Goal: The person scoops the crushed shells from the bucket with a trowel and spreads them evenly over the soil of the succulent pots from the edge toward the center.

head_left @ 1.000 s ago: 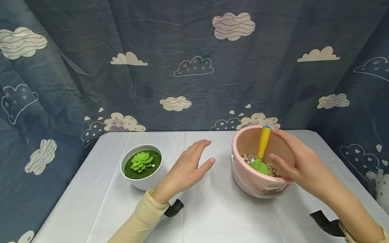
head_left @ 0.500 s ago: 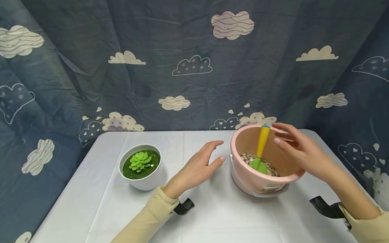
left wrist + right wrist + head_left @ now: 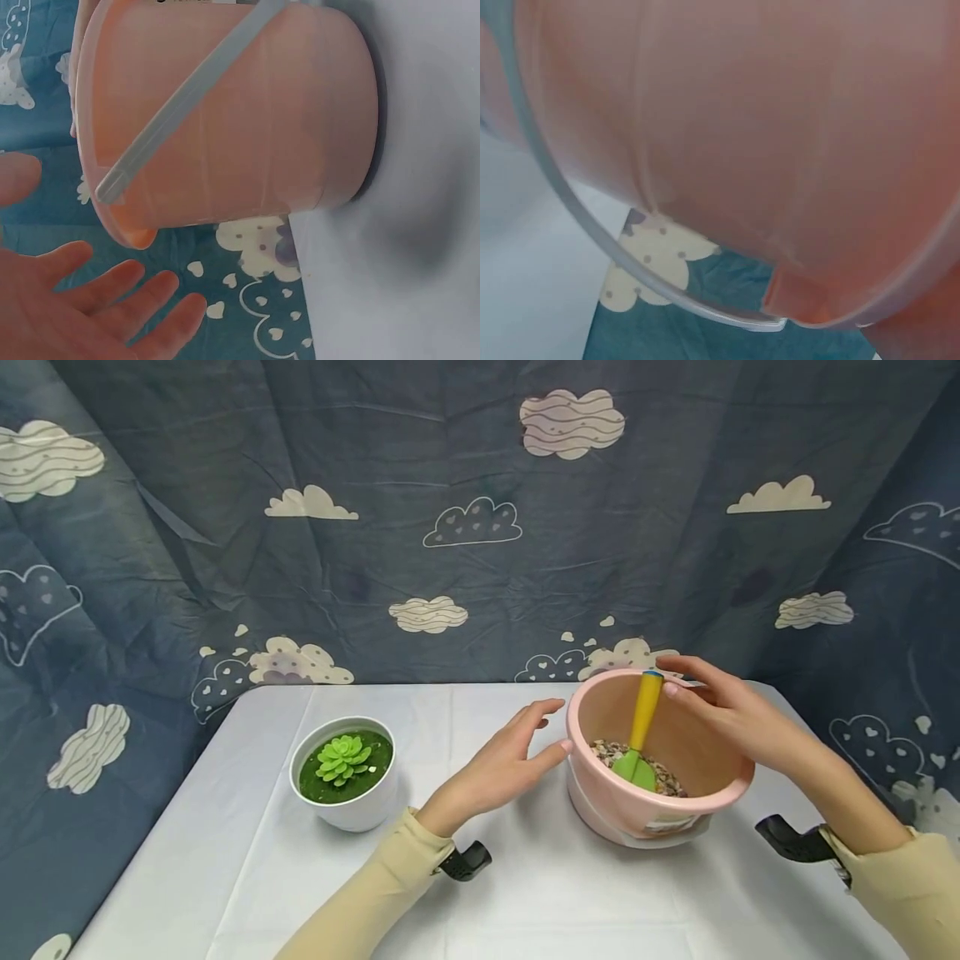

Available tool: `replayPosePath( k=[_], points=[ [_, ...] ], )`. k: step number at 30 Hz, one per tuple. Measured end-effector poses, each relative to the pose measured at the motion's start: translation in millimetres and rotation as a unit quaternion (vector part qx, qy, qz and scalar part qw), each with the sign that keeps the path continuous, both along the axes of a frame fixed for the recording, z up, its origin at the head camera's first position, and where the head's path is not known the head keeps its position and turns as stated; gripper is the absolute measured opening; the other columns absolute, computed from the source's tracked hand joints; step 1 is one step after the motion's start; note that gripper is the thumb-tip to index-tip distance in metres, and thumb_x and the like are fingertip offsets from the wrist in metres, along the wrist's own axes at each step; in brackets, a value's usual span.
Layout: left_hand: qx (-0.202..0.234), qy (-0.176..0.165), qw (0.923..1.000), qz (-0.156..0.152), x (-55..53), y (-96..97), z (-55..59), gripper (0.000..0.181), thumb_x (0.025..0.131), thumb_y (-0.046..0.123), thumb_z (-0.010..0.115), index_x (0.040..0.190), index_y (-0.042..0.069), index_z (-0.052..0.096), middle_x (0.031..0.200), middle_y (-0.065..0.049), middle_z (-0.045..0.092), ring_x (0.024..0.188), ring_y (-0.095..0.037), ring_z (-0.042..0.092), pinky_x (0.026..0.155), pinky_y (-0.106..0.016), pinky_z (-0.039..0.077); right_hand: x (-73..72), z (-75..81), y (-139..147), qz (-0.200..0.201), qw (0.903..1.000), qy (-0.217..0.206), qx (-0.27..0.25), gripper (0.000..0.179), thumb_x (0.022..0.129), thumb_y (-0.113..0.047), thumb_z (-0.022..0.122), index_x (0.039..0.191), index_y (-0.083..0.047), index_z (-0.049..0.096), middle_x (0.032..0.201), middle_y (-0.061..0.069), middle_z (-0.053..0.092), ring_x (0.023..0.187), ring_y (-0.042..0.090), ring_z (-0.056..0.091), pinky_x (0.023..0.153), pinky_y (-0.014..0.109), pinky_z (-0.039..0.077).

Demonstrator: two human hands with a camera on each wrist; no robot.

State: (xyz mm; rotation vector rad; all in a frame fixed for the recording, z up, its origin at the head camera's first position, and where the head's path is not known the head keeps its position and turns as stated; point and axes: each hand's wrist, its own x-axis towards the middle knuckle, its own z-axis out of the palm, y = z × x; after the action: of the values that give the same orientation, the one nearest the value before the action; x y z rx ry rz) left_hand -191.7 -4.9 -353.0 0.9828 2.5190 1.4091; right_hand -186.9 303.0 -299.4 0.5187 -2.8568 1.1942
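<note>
A pink bucket [image 3: 622, 814] stands on the white table, with a grey handle [image 3: 187, 105] hanging at its side. Inside it, a toy shovel with a green blade and yellow handle [image 3: 645, 714] leans upright in small mixed pebbles [image 3: 669, 781]. My right hand [image 3: 738, 718] reaches over the bucket's right rim, thumb and fingertips right at the top of the yellow handle. My left hand [image 3: 498, 768], fingers relaxed and slightly bent, is at the bucket's left rim; in the left wrist view its fingers [image 3: 150, 307] are apart from the wall.
On the left stands a white pot [image 3: 356, 814] holding a green succulent [image 3: 343, 760]. A white cloth covers the table [image 3: 570, 910]. Behind it hangs a dark blue curtain [image 3: 480, 460] with cloud prints.
My left hand has moved right, up to the bucket's rim. My right hand first drew back to the right and up, then came in toward the shovel's handle top. The bucket has not moved.
</note>
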Motion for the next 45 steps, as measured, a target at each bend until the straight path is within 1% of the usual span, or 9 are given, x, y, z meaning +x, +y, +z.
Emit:
replayPosePath(
  k=[4,12,17,19,26,32,38,41,45],
  points=[
    [0.014,-0.024,0.9995,-0.013,-3.1,3.8,-4.1,0.059,0.099,0.046,0.051,0.151,0.023,0.036,0.152,0.006,0.037,0.135,-0.021,0.041,0.106,-0.043,0.037,-7.7,-3.1,-0.9,0.019,0.9997,-0.014,-0.007,0.052,0.104,-0.021,0.051,0.151,-0.008,0.033,0.146,0.022,0.041,0.123,0.047,0.050,0.091,0.049,0.048],
    [0.040,-0.074,0.9949,-0.055,-12.2,13.9,-11.7,0.071,0.094,0.048,0.061,0.154,0.029,0.028,0.154,0.015,0.029,0.136,-0.013,0.038,0.104,-0.046,0.038,-15.1,-7.5,-5.0,0.028,0.9992,-0.025,-0.014,0.054,0.102,-0.020,0.054,0.150,-0.004,0.035,0.145,0.023,0.042,0.126,0.047,0.047,0.090,0.045,0.046],
    [0.095,-0.126,0.9815,-0.108,-18.0,23.2,-18.5,0.079,0.093,0.039,0.065,0.157,0.032,0.019,0.158,0.015,0.021,0.136,-0.015,0.036,0.103,-0.039,0.039,-15.8,-9.7,-6.3,0.033,0.9992,-0.019,-0.012,0.052,0.102,-0.019,0.056,0.148,-0.003,0.038,0.141,0.022,0.048,0.126,0.045,0.048,0.090,0.041,0.047],
    [0.111,-0.144,0.9765,-0.115,-18.2,25.5,-20.1,0.081,0.092,0.037,0.066,0.157,0.034,0.017,0.158,0.016,0.019,0.138,-0.017,0.033,0.104,-0.039,0.037,-15.8,-10.6,-6.3,0.031,0.9994,-0.010,-0.008,0.051,0.101,-0.018,0.057,0.147,-0.003,0.040,0.138,0.022,0.051,0.123,0.044,0.052,0.089,0.039,0.050],
    [0.146,-0.184,0.9679,-0.089,-17.7,30.3,-21.4,0.085,0.085,0.036,0.070,0.154,0.039,0.021,0.155,0.023,0.017,0.144,-0.016,0.022,0.112,-0.052,0.024,-15.7,-13.0,-5.9,0.018,0.9992,0.036,-0.001,0.048,0.099,-0.015,0.060,0.144,-0.004,0.045,0.130,0.020,0.057,0.114,0.042,0.059,0.084,0.032,0.053],
    [0.158,-0.191,0.9653,-0.082,-18.9,33.0,-24.2,0.086,0.083,0.037,0.070,0.153,0.042,0.021,0.155,0.024,0.016,0.144,-0.015,0.019,0.112,-0.055,0.019,-16.1,-14.3,-4.7,0.011,0.9986,0.050,-0.015,0.045,0.099,-0.015,0.061,0.141,-0.007,0.049,0.126,0.015,0.055,0.104,0.032,0.063,0.079,0.017,0.051],
    [0.153,-0.190,0.9667,-0.077,-20.3,34.1,-25.2,0.083,0.082,0.040,0.070,0.151,0.042,0.023,0.153,0.024,0.020,0.143,-0.011,0.021,0.111,-0.049,0.026,-14.9,-12.7,-6.0,0.046,0.9970,0.000,-0.062,0.037,0.102,-0.015,0.055,0.136,-0.003,0.048,0.119,0.020,0.062,0.096,0.014,0.065,0.076,0.034,0.057],
    [0.162,-0.190,0.9651,-0.081,-21.1,35.2,-25.8,0.083,0.082,0.037,0.072,0.151,0.037,0.026,0.153,0.020,0.024,0.143,-0.012,0.022,0.109,-0.043,0.030,-11.6,-13.0,-6.2,0.066,0.9944,-0.022,-0.080,0.039,0.101,-0.010,0.056,0.135,-0.002,0.041,0.117,0.024,0.063,0.098,0.018,0.067,0.074,0.040,0.057],
    [0.178,-0.195,0.9604,-0.088,-21.6,36.3,-27.5,0.082,0.083,0.034,0.073,0.151,0.032,0.026,0.154,0.015,0.024,0.143,-0.013,0.021,0.111,-0.045,0.027,-7.1,-13.5,-6.0,0.082,0.9919,-0.040,-0.089,0.047,0.099,-0.007,0.059,0.140,-0.003,0.035,0.118,0.026,0.062,0.101,0.022,0.067,0.073,0.043,0.057]
  ],
)
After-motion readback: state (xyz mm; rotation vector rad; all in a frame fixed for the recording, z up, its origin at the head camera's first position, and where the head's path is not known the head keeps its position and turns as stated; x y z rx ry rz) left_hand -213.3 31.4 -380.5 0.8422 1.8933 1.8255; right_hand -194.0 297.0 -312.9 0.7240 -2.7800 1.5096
